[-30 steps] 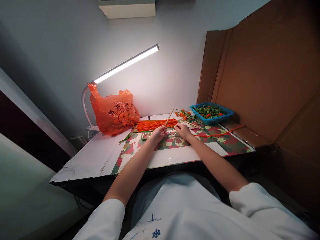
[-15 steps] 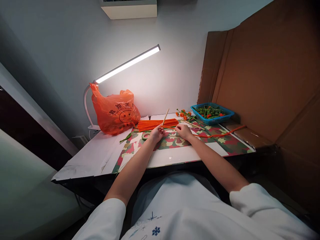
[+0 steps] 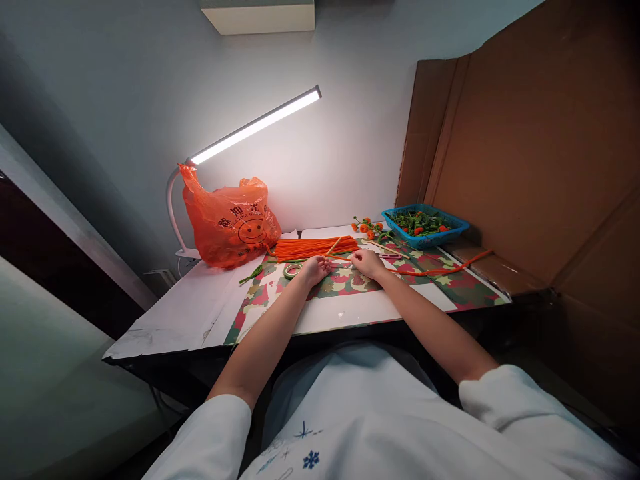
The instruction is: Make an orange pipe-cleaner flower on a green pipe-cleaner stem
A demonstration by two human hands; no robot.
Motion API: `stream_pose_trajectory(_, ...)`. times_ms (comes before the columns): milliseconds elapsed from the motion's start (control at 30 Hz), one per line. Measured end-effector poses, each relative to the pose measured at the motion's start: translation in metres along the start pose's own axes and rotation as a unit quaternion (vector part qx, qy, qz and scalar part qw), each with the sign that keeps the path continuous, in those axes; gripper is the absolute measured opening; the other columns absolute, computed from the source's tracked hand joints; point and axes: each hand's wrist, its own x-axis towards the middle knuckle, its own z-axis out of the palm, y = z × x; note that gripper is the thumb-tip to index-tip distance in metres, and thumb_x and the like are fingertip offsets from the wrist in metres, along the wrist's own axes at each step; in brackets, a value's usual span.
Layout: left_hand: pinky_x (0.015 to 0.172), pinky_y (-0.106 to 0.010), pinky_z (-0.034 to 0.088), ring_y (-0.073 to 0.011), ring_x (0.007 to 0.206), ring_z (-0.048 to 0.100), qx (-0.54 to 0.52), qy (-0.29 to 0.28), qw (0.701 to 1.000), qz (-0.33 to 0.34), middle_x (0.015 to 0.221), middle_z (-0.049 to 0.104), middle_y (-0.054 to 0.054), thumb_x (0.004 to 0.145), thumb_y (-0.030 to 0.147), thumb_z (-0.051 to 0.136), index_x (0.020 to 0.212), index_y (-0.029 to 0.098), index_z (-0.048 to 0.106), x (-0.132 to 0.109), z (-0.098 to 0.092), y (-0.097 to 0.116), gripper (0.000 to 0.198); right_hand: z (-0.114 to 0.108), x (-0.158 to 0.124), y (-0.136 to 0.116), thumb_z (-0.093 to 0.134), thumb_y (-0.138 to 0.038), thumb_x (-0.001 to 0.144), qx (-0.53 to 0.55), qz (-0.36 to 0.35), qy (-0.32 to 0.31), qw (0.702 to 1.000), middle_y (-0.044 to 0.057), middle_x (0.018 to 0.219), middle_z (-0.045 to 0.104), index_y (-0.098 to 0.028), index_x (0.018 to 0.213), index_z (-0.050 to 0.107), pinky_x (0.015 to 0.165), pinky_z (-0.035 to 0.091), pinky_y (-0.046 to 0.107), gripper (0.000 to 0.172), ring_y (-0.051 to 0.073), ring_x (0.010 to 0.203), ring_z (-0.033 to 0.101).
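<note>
Above the camouflage-patterned mat, my left hand (image 3: 316, 271) is closed around a thin wooden stick (image 3: 335, 245) that leans up to the right. An orange pipe cleaner (image 3: 427, 273) stretches from the stick across to my right hand (image 3: 368, 263), whose fingers pinch it. Its long tail trails rightward over the mat onto the cardboard. Just behind my hands lies a bundle of orange pipe cleaners (image 3: 303, 249). A roll of green tape (image 3: 291, 271) is beside my left wrist. My fingers partly hide where the pipe cleaner meets the stick.
A blue basket (image 3: 453, 235) of green stems and orange flowers stands at the back right, near loose orange flowers (image 3: 367, 228). An orange plastic bag (image 3: 230, 223) sits under the lamp (image 3: 257, 125). Twisted green pipe cleaners (image 3: 251, 275) lie at left. Cardboard (image 3: 530, 147) walls the right side.
The wooden stick has tipped lower and to the right in my left hand. My right hand has shifted very slightly, still pinching the orange pipe cleaner.
</note>
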Motion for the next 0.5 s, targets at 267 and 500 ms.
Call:
stream_pose_trajectory(267,0.041,-0.020,0.038,-0.0101,0.045,0.043,0.015,-0.002,1.000,-0.005,0.059,0.049,-0.003,0.092,0.016,0.036,0.079,0.014,0.050,-0.002,0.001,0.002,0.019,0.003,0.003,0.004,0.045,-0.025,0.079,-0.004,-0.011,-0.003,1.000,0.000,0.059,0.053,-0.018,0.059,0.052,0.053,0.024,0.024,0.023,0.012,0.054,0.039)
stream_pose_trajectory(500,0.043,-0.018,0.040,-0.0088,0.047,0.047,0.015,-0.008,1.000,0.014,0.061,0.050,-0.001,0.092,0.015,0.045,0.083,0.015,0.050,0.007,-0.006,-0.002,0.011,0.002,0.002,0.003,0.046,-0.026,0.078,0.009,-0.018,-0.028,0.999,-0.001,0.059,0.055,-0.018,0.060,0.054,0.054,0.025,0.024,0.022,0.011,0.053,0.040)
